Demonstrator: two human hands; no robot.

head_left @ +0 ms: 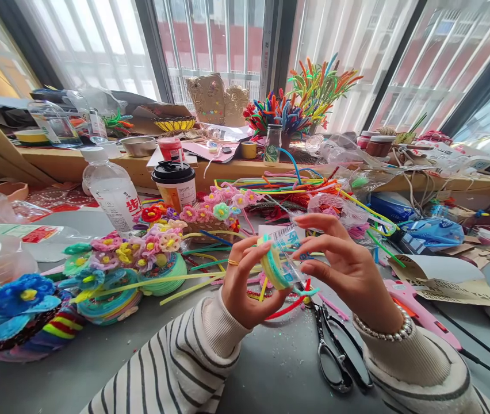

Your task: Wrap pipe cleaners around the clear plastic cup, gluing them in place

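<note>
**Striped sleeves (pixel 163 362) lead to a plastic piece (pixel 284 237), covered at one end only**

Both hands are raised above the grey table (pixel 288 368), and the plastic piece is between them, near the middle of the view. The left hand (pixel 245 282) pinches it around the wrapped end, with thumb and fingers on opposite sides. The right hand (pixel 344 264) has its fingers bent and spread beside the other end; whether they press on it, I cannot tell.

As I judge, the wrapping is at an early stage. What is done is a narrow band (pixel 275 270) of fuzzy yellow and teal rows. The other part is bare and carries no flower. On the left side, some flower pots (pixel 115 302) have walls with many coloured rows and flowers on top, so they look much more complete.

The plastic piece is clear and shiny, tilted, and bears a label (pixel 283 234) with barcode and blue print. Its band looks soft and quite even. Just below, a short teal end (pixel 307 292) sticks out; if it joins the band is not clear.

Scissors (pixel 344 368) lie near the right wrist, and beyond that arm is a pink glue gun (pixel 430 328).
</note>
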